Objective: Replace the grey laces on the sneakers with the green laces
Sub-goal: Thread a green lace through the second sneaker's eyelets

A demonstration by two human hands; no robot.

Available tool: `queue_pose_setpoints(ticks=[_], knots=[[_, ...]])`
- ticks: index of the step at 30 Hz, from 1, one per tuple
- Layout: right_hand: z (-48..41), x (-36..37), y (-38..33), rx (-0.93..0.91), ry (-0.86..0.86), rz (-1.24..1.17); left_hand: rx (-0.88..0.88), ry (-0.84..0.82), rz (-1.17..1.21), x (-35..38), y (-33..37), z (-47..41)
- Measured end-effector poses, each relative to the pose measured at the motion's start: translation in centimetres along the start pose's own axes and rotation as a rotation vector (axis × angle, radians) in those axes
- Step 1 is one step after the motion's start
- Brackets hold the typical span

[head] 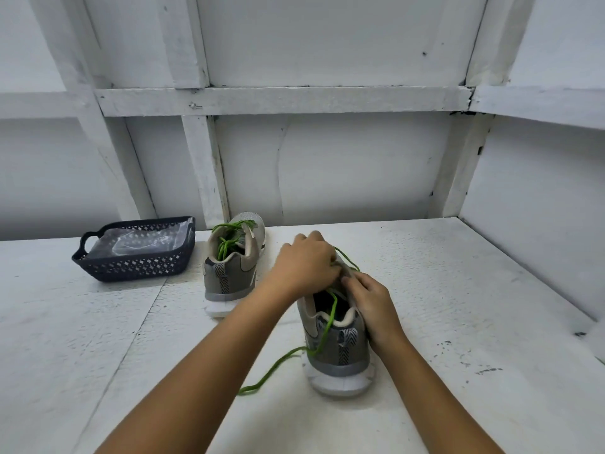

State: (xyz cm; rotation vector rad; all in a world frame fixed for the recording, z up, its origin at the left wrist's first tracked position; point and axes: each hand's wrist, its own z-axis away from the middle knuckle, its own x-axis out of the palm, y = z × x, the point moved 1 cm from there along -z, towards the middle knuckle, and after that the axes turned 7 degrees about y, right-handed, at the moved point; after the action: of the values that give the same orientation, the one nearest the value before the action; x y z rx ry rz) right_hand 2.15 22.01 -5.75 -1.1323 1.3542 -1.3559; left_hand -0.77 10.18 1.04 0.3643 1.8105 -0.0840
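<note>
I note near sneaker (337,348), grey mesh w/ white foam sole, heel-on at bench (458,290) centre. L hand (306,262) is curled over its tongue and R hand (373,301) grips its collar side, fingers bent at the eyelets. Round green lace (324,335) trails over heel onto the rough white-painted boards; 2nd sneaker (232,267), green-laced, sits beside dark lattice plastic basket (131,267).

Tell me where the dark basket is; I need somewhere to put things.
In the head view, the dark basket sits on the white table at its far left, just left of the farther sneaker.

Scuffed white table (458,290) against a white timber-framed wall (327,152)
</note>
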Motion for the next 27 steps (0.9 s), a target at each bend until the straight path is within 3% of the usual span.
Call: queue_pose_setpoints(ticks=[3,7,10,14,16,18,22,27], knots=[[0.0,0.0,0.0,0.006,0.0,-0.001,0.01,0.003,-0.025,1.0,0.1,-0.5],[-0.1,0.0,0.1,0.012,0.007,0.017,-0.015,0.052,0.206,0.9,-1.0,-0.4],[-0.1,0.0,0.2,0.011,0.01,0.014,-0.118,0.06,0.628,-0.8,-2.6,0.6],[-0.2,0.0,0.4,0.012,0.017,0.02,-0.226,0.052,1.583,-3.4,-5.1,2.3],[-0.3,0.1,0.4,0.01,0.013,0.023,-0.253,0.043,1.725,-4.5,-6.6,2.8],[-0.3,0.1,0.4,0.011,0.013,0.024,-0.288,-0.002,1.606,-5.0,-7.8,3.0],[-0.4,0.1,0.6,0.013,0.017,0.031,-0.269,-0.192,0.916,-4.3,-7.4,2.4],[-0.3,0.1,0.4,0.015,0.014,0.033,0.024,-0.091,0.254,-2.1,-2.7,-0.2]])
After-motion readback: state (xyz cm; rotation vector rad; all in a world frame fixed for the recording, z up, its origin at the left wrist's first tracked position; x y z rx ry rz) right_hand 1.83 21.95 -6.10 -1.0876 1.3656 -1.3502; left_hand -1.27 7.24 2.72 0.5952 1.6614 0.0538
